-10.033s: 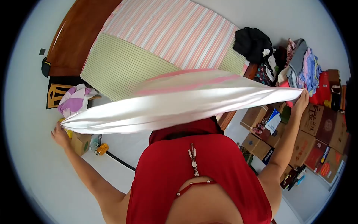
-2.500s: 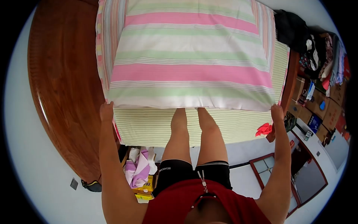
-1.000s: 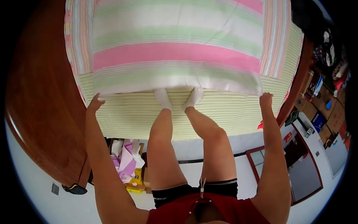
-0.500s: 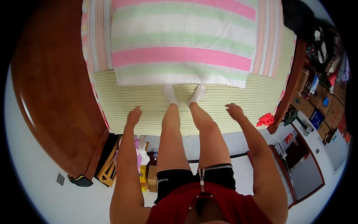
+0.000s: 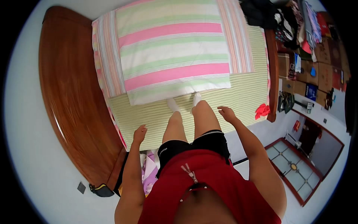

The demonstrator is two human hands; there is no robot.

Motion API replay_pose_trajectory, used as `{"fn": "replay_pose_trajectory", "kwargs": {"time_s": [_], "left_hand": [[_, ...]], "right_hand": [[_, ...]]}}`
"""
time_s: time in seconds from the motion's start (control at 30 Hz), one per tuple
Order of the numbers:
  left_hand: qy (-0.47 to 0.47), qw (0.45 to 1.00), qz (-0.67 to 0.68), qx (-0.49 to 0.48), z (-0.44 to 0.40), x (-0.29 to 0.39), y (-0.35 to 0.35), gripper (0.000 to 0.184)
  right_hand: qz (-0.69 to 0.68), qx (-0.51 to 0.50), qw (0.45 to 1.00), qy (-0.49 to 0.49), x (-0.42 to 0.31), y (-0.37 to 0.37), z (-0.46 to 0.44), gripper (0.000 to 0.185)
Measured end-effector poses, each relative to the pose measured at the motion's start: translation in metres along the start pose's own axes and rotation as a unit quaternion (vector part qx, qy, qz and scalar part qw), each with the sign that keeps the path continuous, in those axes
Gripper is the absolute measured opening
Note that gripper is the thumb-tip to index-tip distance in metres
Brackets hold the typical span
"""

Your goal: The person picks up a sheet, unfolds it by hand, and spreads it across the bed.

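My left hand (image 5: 140, 134) hangs over the near left part of the green-striped mattress cover (image 5: 240, 89), holding nothing, its fingers loosely apart. Farther right, my right hand (image 5: 227, 114) is also open, fingers stretched toward my legs. In front of both hands lies a striped sheet (image 5: 175, 59) in pink, green and white, spread flat over a thinner-striped cloth (image 5: 238, 44). My feet, in white socks (image 5: 173, 105), are on the mattress cover at the sheet's near edge. Neither hand touches the sheet.
A brown wooden headboard (image 5: 74, 93) rises at the left and a low wooden footboard (image 5: 273, 74) at the right. A crumpled red cloth (image 5: 262, 111) lies by the footboard. Beyond it are dark clothes (image 5: 257, 15), cardboard boxes (image 5: 324, 74) and a glass-panelled door (image 5: 294, 168).
The view has tilted and turned, so the bed slants and more of the headboard and door shows. Both hands remain empty, and the right one now appears closer to my legs.
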State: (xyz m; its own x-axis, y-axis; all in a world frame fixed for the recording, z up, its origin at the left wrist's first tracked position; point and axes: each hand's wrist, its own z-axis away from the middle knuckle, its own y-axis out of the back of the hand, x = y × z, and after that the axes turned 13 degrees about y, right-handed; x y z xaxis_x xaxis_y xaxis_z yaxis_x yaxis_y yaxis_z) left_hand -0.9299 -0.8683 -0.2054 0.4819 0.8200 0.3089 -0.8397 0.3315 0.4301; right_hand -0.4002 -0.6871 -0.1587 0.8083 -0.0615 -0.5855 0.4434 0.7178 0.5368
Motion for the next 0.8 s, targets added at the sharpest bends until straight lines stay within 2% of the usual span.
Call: {"fn": "replay_pose_trajectory", "kwargs": {"time_s": [0.07,0.2,0.33,0.43,0.5,0.57,0.63,0.7,0.8], "left_hand": [[-0.005,0.999,-0.03,0.013,-0.002,0.003,0.015,0.04],[-0.018,0.995,-0.094,0.034,-0.012,0.02,0.037,0.038],[-0.043,0.989,-0.128,0.054,-0.021,0.052,0.043,0.038],[-0.05,0.995,-0.062,0.061,-0.001,0.1,0.046,0.038],[-0.036,0.997,-0.027,0.066,0.015,0.115,0.043,0.038],[-0.023,0.998,0.007,0.063,0.03,0.136,0.038,0.038],[0.002,0.997,0.008,0.071,0.047,0.145,0.03,0.038],[0.016,0.997,0.017,0.08,0.05,0.154,0.023,0.038],[0.043,0.996,0.032,0.076,0.06,0.149,0.01,0.038]], "right_hand": [[-0.023,0.012,1.0,-0.013,-0.002,-0.002,0.016,0.029],[0.017,0.037,0.999,0.032,0.009,-0.007,0.039,0.028],[0.023,-0.009,0.999,-0.021,0.02,0.014,0.038,0.03],[0.057,0.02,0.998,0.017,0.041,0.032,0.023,0.028],[0.058,-0.01,0.998,-0.004,0.043,0.056,0.003,0.028],[0.055,-0.008,0.998,0.029,0.042,0.08,-0.022,0.028],[0.086,-0.007,0.992,0.09,0.031,0.112,-0.047,0.028],[0.07,-0.006,0.991,0.117,0.02,0.146,-0.073,0.028],[0.121,-0.016,0.984,0.133,0.004,0.193,-0.108,0.027]]}}
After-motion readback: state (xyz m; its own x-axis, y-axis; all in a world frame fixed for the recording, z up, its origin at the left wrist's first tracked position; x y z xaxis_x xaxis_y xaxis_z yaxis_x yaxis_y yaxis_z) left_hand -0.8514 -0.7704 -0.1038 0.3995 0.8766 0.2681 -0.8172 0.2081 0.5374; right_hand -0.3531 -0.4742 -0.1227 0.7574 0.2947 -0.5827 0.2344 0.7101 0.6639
